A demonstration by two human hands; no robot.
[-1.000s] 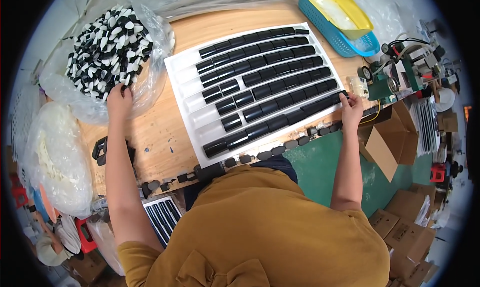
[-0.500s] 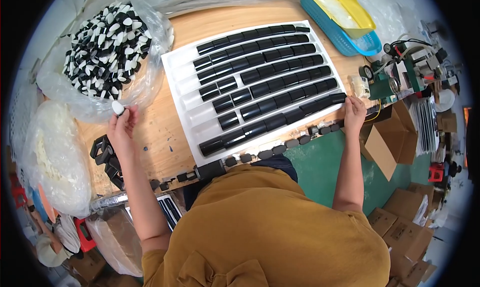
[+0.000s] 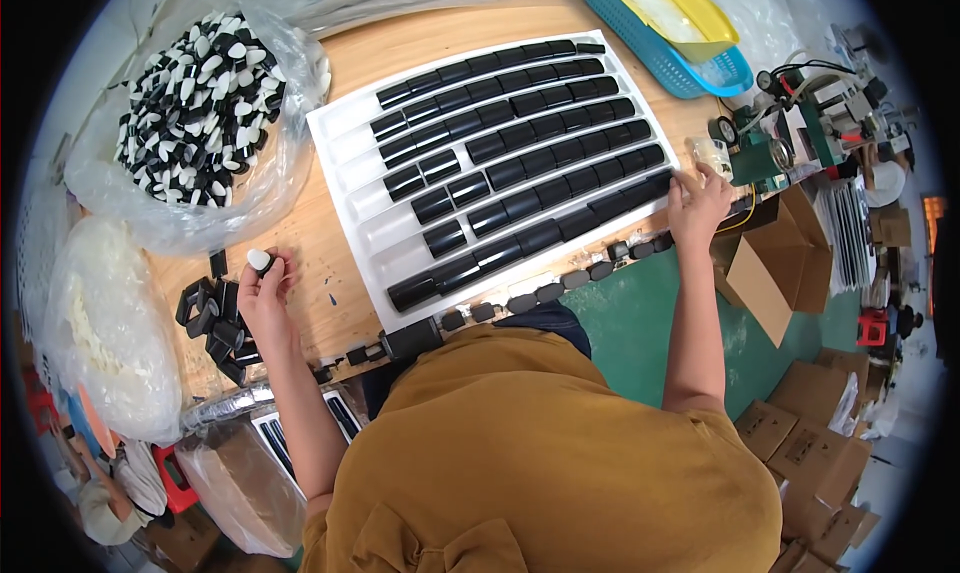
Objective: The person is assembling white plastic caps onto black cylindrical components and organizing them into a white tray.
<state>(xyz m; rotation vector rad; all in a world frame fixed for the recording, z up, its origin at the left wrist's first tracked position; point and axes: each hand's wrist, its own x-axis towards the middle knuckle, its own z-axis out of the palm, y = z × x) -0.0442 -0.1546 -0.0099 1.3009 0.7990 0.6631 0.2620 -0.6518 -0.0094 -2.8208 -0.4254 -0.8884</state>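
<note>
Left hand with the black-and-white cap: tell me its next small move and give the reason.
Probably carry the black-and-white cap right, to an open stretch of the white tray. The left hand holds it pinched above the wooden table, clear of the bag of caps, while several tray channels show bare white at their left ends. The right hand rests at the tray's right edge.

Bag (image 3: 215, 113) left of tray (image 3: 345, 143)
</note>
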